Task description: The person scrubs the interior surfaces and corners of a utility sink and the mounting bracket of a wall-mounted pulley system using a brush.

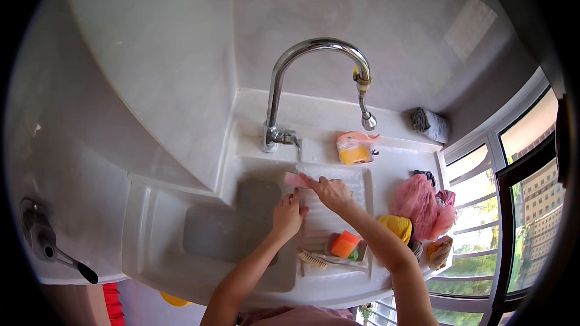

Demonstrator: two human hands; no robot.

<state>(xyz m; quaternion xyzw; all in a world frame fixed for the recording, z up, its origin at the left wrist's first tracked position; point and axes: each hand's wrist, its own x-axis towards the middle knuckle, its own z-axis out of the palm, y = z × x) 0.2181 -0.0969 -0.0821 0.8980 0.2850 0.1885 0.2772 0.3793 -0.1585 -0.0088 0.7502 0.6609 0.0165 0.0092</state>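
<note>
Over the ridged washboard (356, 184) of the white sink, my right hand (332, 194) is closed on a small flat pink piece (295, 180); whether it is cloth or soap I cannot tell. My left hand (288, 216) is just below it with fingers curled, close to the pink piece. What its fingers hold, if anything, is hidden. Toward me on the board lie a scrub brush (313, 259) with pale bristles and an orange sponge (345, 244) in a small holder.
A chrome faucet (277, 96) arches over the sink basin (226, 229). Behind the board sits a pink soap dish (356, 148) with a yellow block. Crumpled pink fabric (417, 205) and a yellow cloth (397, 227) lie at right, a rolled grey cloth (430, 124) on the back ledge.
</note>
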